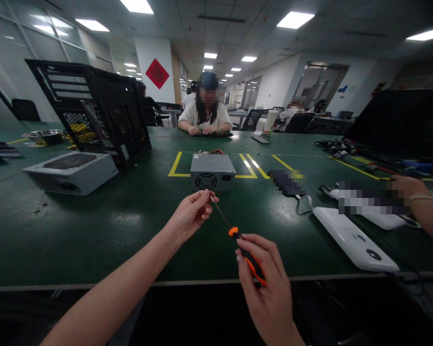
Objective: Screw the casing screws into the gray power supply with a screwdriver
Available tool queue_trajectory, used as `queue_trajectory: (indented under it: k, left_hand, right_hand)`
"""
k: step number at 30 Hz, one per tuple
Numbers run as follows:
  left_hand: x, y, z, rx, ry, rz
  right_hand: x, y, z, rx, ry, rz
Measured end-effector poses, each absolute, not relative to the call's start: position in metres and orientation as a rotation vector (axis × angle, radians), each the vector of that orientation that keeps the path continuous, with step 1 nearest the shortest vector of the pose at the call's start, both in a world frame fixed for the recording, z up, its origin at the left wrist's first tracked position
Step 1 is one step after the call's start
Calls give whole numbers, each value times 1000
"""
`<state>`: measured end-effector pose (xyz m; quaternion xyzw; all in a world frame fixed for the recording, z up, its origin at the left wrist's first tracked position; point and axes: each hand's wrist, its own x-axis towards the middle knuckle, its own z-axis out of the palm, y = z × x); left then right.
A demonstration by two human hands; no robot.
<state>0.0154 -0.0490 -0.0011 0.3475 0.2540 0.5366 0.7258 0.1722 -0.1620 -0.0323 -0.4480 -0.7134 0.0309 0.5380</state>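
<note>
My right hand (265,274) holds the orange and black handle of a screwdriver (252,262) above the table's front edge. The metal shaft points up and left to my left hand (194,214), whose fingers are pinched at its tip. Whether a small part sits between those fingers is too small to tell. Just beyond my left hand, a grey power supply (212,168) with a round fan grille and a socket stands on the green table (137,245).
At the left are a larger grey power supply (74,170), a black computer case (119,115) and a metal bowl (46,136). White devices (353,238) with cables lie at the right, near another person's hand (404,192). A person (205,113) sits across the table.
</note>
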Motion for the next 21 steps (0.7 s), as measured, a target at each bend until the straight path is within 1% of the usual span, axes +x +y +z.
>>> queue_trajectory:
  k: [21]
  left_hand:
    - [16, -52, 0, 863, 586, 1134]
  right_hand:
    - [180, -167, -34, -1043, -1678, 139]
